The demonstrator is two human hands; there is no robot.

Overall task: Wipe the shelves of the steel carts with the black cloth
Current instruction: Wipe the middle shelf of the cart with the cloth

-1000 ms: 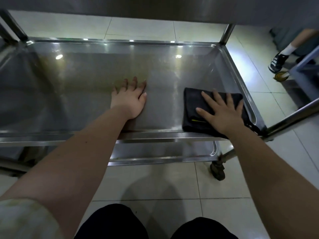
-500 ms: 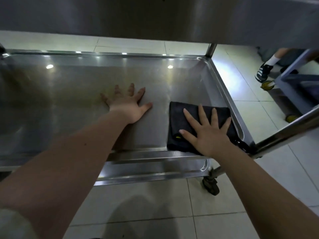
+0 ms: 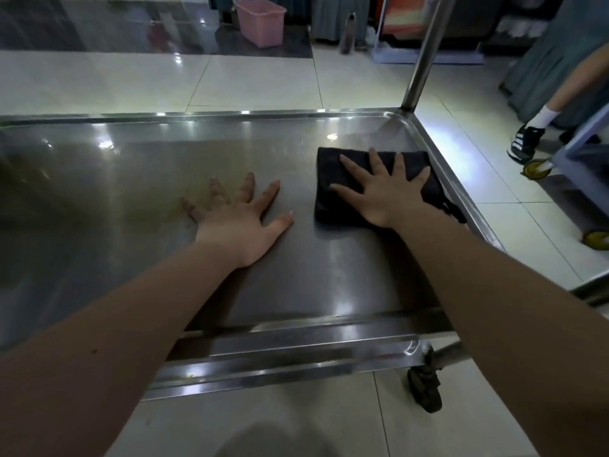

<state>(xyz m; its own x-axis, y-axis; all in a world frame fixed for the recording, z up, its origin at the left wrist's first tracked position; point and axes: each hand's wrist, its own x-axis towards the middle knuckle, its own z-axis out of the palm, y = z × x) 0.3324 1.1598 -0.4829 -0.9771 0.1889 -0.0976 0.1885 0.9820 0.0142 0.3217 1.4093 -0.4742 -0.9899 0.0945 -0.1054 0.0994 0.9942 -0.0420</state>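
Observation:
A steel cart shelf with a raised rim fills the middle of the view. The folded black cloth lies on its right part, close to the right rim. My right hand presses flat on the cloth with the fingers spread. My left hand rests flat on the bare steel to the left of the cloth, fingers apart, holding nothing. Both forearms reach in from the near edge.
An upright steel post rises at the far right corner. A caster sits under the near right corner. Another person's leg and shoe stand at the right beside another cart. A pink bin stands far back.
The view has tilted up, so the upper shelf has left the frame and the room behind shows. My right hand has pushed the cloth farther along the right rim. My left hand's fingers spread wider.

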